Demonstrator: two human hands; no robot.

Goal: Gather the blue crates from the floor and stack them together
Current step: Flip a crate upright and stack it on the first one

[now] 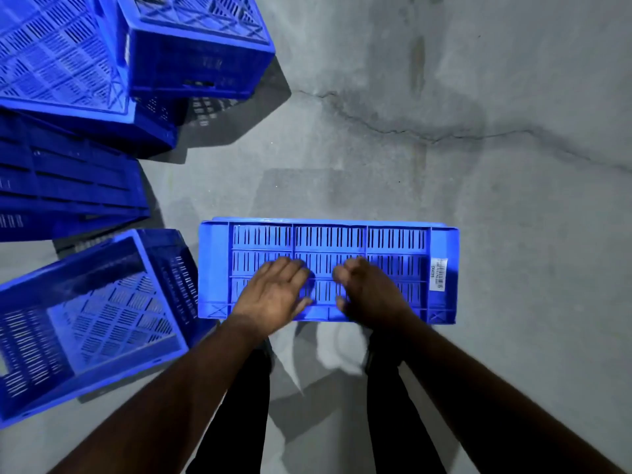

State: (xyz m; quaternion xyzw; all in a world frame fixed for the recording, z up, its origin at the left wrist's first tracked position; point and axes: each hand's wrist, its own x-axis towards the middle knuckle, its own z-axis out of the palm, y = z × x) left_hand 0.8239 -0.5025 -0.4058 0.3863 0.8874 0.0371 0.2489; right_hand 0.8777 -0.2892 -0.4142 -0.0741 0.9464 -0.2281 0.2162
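Blue plastic, slotted all over, made up the crate (328, 268) lying on its side on the grey concrete floor (444, 165), one long wall turned up toward the person bent over it. Both hands were on that upturned wall, close together near its middle and toward the near edge. The left hand (273, 292) lay flat with its fingers straight, so it had hold of nothing. The right hand (366, 292) had its fingers bent, but I could not tell whether they hooked into the slots or only pressed there.

With the grip so central and shallow, the crate could, I judged, slide away on the smooth floor or swing at one end when lifted, since neither hand reached an end or a rim. Other blue crates (92, 323) sat tipped and scattered just to the left, so a swinging end might knock into them.
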